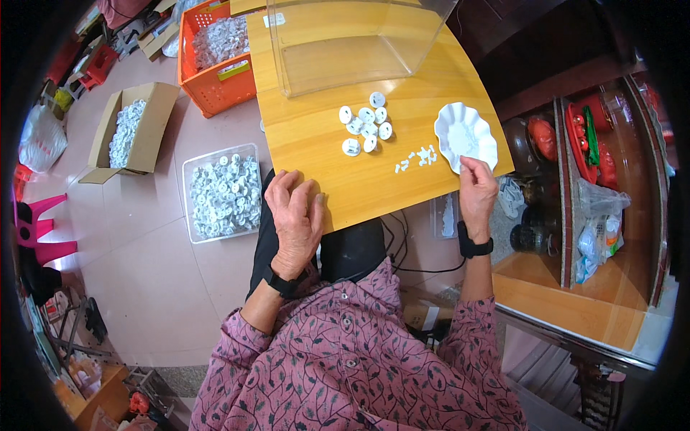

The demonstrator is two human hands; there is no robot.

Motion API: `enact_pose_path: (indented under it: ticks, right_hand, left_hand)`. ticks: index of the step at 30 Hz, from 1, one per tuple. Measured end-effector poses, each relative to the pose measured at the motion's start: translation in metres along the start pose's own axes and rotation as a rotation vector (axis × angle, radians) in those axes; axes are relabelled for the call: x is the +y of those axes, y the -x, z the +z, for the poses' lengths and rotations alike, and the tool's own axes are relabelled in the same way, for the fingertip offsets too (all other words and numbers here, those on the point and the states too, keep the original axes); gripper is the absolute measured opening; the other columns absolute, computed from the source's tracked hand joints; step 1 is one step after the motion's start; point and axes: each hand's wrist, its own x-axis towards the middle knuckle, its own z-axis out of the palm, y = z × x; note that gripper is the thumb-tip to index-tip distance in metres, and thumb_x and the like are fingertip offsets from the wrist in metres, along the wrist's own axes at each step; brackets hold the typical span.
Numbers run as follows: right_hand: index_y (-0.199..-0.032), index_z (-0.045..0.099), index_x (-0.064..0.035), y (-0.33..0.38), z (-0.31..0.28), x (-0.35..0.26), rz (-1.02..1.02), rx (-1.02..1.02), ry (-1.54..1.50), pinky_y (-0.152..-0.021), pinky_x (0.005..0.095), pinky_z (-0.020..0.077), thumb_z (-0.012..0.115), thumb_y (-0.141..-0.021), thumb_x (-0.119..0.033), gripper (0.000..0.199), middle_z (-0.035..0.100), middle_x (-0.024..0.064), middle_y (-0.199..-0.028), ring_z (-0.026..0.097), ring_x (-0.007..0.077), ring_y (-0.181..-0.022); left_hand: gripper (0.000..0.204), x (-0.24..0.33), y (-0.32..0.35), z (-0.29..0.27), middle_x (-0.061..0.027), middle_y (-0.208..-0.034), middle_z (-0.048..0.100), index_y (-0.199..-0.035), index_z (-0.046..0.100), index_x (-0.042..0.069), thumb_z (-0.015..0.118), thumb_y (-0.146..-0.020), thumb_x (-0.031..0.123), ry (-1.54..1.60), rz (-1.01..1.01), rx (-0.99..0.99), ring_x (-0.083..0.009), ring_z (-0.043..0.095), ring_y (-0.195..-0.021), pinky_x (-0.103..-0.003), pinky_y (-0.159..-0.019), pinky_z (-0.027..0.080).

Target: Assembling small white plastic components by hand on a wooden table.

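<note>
On the wooden table lies a loose cluster of round white plastic pieces (pixel 368 122), each with small openings on its face. Nearer the right, several tiny white plastic parts (pixel 424 156) are scattered on the wood. Beside them stands a white scalloped dish (pixel 445 133) with more small white bits inside. My right hand (pixel 477 192) is at the dish's near rim, thumb and fingers pinched together; what they hold, if anything, is too small to make out. Resting at the table's near left edge, my left hand (pixel 293 221) has bent, parted fingers and holds nothing.
A clear bin (pixel 345 65) stands at the table's (pixel 316 161) far side. On the floor to the left are a clear tub (pixel 188 208) of white pieces, a cardboard box (pixel 154 129) and an orange crate (pixel 215 93), all filled. Shelves (pixel 568 215) stand at the right.
</note>
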Motion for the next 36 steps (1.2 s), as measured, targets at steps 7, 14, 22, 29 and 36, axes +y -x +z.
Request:
enact_pose_path:
  ticks: [7, 14, 22, 29, 36]
  right_hand:
    - [-0.115, 0.065, 0.0039, 0.012, 0.031, -0.019, -0.326, -0.17, 0.069, -0.098, 0.042, 0.0476, 0.048, -0.084, 0.01, 0.036, 0.064, 0.0191, -0.117, 0.06, 0.0354, -0.111]
    - [-0.105, 0.069, 0.0053, 0.02, 0.035, -0.001, -0.343, -0.215, 0.125, -0.096, 0.0419, 0.0488, 0.05, -0.08, 0.01, 0.031, 0.066, 0.0199, -0.116, 0.061, 0.036, -0.108]
    - [-0.098, 0.068, 0.0046, 0.027, 0.016, 0.002, -0.154, -0.074, 0.005, -0.088, 0.039, 0.0536, 0.052, -0.084, 0.009, 0.022, 0.069, 0.0175, -0.108, 0.066, 0.0334, -0.098]
    - [-0.099, 0.07, 0.0007, 0.04, 0.019, 0.003, -0.294, -0.143, 0.247, -0.091, 0.0438, 0.0474, 0.055, -0.085, 0.007, 0.022, 0.065, 0.0138, -0.112, 0.06, 0.0324, -0.107]
    - [-0.099, 0.071, -0.0014, 0.038, 0.026, -0.007, -0.244, -0.11, 0.196, -0.092, 0.0444, 0.0436, 0.057, -0.083, 0.006, 0.023, 0.063, 0.0122, -0.114, 0.058, 0.0315, -0.11]
  left_hand:
    - [0.026, 0.002, -0.001, 0.001, -0.0191, -0.117, 0.055, -0.105, 0.063, 0.0, 0.072, -0.08, 0.002, 0.003, -0.005, 0.014, -0.0389, 0.049, -0.118, -0.049, -0.103, 0.04]
    - [0.03, 0.001, 0.001, 0.001, -0.0196, -0.12, 0.053, -0.108, 0.063, 0.001, 0.07, -0.079, 0.001, 0.036, -0.009, -0.008, -0.0428, 0.046, -0.122, -0.051, -0.105, 0.037]
    - [0.027, 0.002, -0.001, -0.001, -0.019, -0.116, 0.055, -0.105, 0.063, 0.001, 0.071, -0.08, 0.0, 0.0, 0.005, 0.012, -0.0403, 0.049, -0.119, -0.049, -0.102, 0.041]
    - [0.028, -0.001, 0.001, 0.001, -0.0203, -0.12, 0.053, -0.106, 0.063, 0.0, 0.071, -0.08, 0.002, 0.017, -0.003, -0.012, -0.0421, 0.046, -0.122, -0.051, -0.105, 0.038]
    - [0.027, 0.001, -0.001, 0.0, -0.0186, -0.117, 0.056, -0.105, 0.063, 0.001, 0.072, -0.079, 0.0, 0.002, 0.006, 0.021, -0.0398, 0.049, -0.119, -0.048, -0.103, 0.04]
